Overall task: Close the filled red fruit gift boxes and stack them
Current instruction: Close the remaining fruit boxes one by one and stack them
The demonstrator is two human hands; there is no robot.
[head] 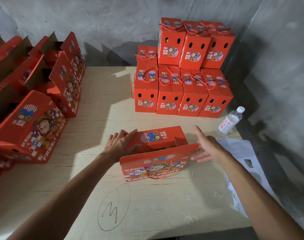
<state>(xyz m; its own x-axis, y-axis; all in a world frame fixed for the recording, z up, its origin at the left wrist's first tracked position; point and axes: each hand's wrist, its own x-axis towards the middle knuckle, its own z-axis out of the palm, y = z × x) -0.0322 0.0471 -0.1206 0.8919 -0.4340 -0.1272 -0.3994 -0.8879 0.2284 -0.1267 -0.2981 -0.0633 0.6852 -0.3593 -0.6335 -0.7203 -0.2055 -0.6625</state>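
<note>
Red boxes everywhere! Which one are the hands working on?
The half-open box at the front of the table, between both hands; the stacked ones behind are closed with tied cords.

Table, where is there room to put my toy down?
The table is bare in the middle, between the open boxes on the left and the closed stack at the back right. It is also bare near you, around the pencilled circle. It is crowded by the bottle and papers.

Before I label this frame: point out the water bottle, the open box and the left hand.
water bottle (230, 121), head view, label.
open box (154, 168), head view, front panel.
left hand (120, 142), head view, back of hand.
</note>
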